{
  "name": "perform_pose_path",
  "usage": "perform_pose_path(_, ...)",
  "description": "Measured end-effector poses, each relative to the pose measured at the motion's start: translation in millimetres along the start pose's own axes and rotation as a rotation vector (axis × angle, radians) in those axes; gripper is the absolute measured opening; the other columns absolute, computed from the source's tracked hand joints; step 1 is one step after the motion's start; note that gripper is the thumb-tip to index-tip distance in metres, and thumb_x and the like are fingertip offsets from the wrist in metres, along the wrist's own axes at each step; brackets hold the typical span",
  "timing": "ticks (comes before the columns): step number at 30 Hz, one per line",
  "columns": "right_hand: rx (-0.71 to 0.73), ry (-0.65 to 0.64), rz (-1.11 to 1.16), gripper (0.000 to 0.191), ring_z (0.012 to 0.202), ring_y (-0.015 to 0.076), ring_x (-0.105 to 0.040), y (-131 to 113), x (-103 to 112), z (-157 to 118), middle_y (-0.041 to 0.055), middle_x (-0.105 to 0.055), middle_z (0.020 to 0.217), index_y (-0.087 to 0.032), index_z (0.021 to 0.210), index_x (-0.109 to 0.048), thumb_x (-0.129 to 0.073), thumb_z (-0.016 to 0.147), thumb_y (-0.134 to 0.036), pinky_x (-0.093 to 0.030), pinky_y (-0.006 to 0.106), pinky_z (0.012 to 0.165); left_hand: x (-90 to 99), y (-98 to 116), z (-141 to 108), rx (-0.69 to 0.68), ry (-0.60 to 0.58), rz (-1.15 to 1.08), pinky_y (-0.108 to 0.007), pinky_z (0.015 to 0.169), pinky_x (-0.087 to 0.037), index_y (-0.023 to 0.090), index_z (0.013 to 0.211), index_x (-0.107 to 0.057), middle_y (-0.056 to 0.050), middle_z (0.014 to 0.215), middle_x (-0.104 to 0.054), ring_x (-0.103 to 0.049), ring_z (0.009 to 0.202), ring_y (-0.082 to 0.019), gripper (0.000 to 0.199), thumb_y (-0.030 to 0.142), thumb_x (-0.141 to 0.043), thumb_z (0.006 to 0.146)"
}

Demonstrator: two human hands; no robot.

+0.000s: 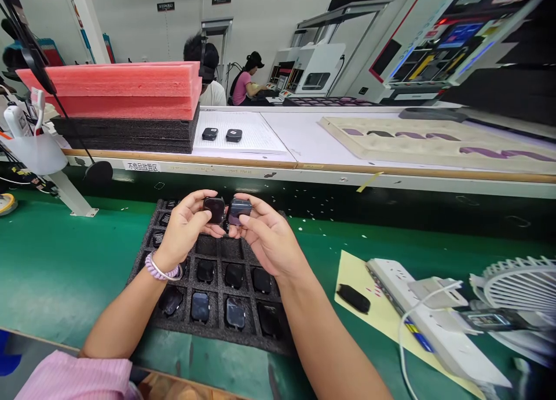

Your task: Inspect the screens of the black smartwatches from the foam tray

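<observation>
My left hand [190, 217] pinches a small dark square device [214, 209] with a glossy face, like a smartwatch body. Close beside it, my right hand [266, 229] grips a second such device [239, 209], its face catching the light. Both are raised above a black foam tray [204, 325], with thumbs on their front faces. Several similar dark devices, among them one at the front [235, 313], lie in the tray's square pockets. Two pockets right below my hands hold nothing. My forearms hide parts of the tray's sides.
A white power strip [434, 319] with a cable, a fan [521, 290] and a black oblong piece [354, 298] lie at right. On the shelf are pink foam blocks [130, 87], two small black devices [233, 135] and a beige tray [369, 145]. People sit beyond.
</observation>
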State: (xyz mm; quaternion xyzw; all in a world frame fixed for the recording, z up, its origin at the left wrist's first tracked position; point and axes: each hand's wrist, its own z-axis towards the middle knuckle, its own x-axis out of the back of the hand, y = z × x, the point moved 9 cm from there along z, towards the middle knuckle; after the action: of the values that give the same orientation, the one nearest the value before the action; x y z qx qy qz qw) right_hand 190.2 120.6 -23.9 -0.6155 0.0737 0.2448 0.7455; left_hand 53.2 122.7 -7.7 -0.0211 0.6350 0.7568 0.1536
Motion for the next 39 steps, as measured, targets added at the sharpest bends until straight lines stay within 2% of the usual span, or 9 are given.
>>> perform_pose_path(5,0.009,0.006,-0.039,0.04,0.065,0.0145,-0.061,-0.9,0.5,-0.3,-0.0009,-0.064,0.083,-0.021,0.115,-0.062,-0.079,0.081,-0.032,-0.052,0.029,0.063,-0.6,1.4,-0.5,-0.016,0.007,0.022,-0.026,0.057,-0.062,0.016,0.111,-0.059,0.0,0.087,-0.063,-0.069,0.057,-0.013,0.036,0.022,-0.062,0.075)
perform_pose_path(10,0.016,0.009,-0.05,0.039,0.066,0.0151,-0.061,-3.2,-0.3,-1.7,-0.0003,-0.065,0.085,-0.022,0.115,-0.063,-0.078,0.08,-0.028,-0.051,0.029,0.063,-1.4,-0.5,-0.9,-0.019,-0.003,0.053,-0.027,0.059,-0.061,0.018,0.114,-0.057,-0.002,0.095,-0.064,-0.067,0.058,-0.011,0.038,0.023,-0.065,0.077)
perform_pose_path(14,-0.026,-0.019,-0.002,0.047,0.077,0.0169,-0.068,1.3,-3.1,-2.1,0.0029,-0.069,0.102,-0.024,0.123,-0.061,-0.079,0.08,-0.027,-0.056,0.031,0.072,2.5,3.8,-0.2,-0.113,0.029,0.132,-0.024,0.071,-0.056,0.019,0.12,-0.057,-0.006,0.104,-0.065,-0.065,0.081,-0.013,0.048,0.022,-0.073,0.075)
perform_pose_path(17,-0.06,-0.064,0.052,0.05,0.089,0.0193,-0.072,5.8,-6.8,-2.4,0.0037,-0.069,0.112,-0.027,0.129,-0.059,-0.081,0.083,-0.031,-0.058,0.034,0.085,9.6,6.6,0.8,-0.158,0.103,0.202,-0.024,0.08,-0.052,0.019,0.117,-0.06,-0.005,0.102,-0.064,-0.061,0.093,-0.016,0.044,0.019,-0.072,0.075)
perform_pose_path(21,-0.062,-0.102,0.02,0.044,0.09,0.0202,-0.072,7.1,-10.2,-3.8,0.0032,-0.068,0.111,-0.028,0.126,-0.061,-0.08,0.087,-0.036,-0.059,0.037,0.089,12.3,7.2,1.8,-0.16,0.122,0.27,-0.025,0.08,-0.049,0.019,0.117,-0.061,-0.004,0.103,-0.063,-0.059,0.094,-0.016,0.04,0.02,-0.068,0.078)
perform_pose_path(28,0.028,-0.085,-0.048,0.041,0.082,0.0189,-0.071,-0.6,-10.6,-6.2,0.0022,-0.063,0.106,-0.028,0.119,-0.062,-0.082,0.085,-0.04,-0.061,0.039,0.084,10.9,11.1,-0.2,-0.186,0.119,0.364,-0.025,0.075,-0.045,0.02,0.116,-0.061,-0.001,0.094,-0.06,-0.054,0.084,-0.015,0.039,0.018,-0.065,0.077)
perform_pose_path(32,-0.003,-0.114,0.01,0.044,0.083,0.0181,-0.071,1.2,-13.4,-5.5,0.0023,-0.065,0.109,-0.03,0.122,-0.061,-0.083,0.085,-0.039,-0.06,0.036,0.083,9.5,11.6,-1.7,-0.186,0.123,0.298,-0.026,0.079,-0.046,0.02,0.116,-0.06,-0.003,0.098,-0.06,-0.055,0.087,-0.016,0.04,0.021,-0.067,0.077)
perform_pose_path(35,-0.033,-0.146,0.067,0.046,0.084,0.0172,-0.071,2.6,-16.5,-5.1,0.0011,-0.068,0.106,-0.032,0.124,-0.061,-0.083,0.084,-0.039,-0.059,0.032,0.081,8.3,13.2,-3.8,-0.19,0.13,0.294,-0.026,0.078,-0.047,0.02,0.117,-0.059,-0.002,0.093,-0.059,-0.056,0.085,-0.016,0.042,0.02,-0.067,0.076)
perform_pose_path(39,-0.07,-0.131,0.09,0.049,0.081,0.0181,-0.07,4.2,-15.5,-4.4,0.0003,-0.069,0.104,-0.033,0.122,-0.062,-0.085,0.08,-0.042,-0.059,0.035,0.08,6.3,16.9,-5.9,-0.204,0.134,0.307,-0.026,0.077,-0.048,0.02,0.114,-0.06,-0.002,0.093,-0.06,-0.056,0.084,-0.016,0.041,0.019,-0.067,0.074)
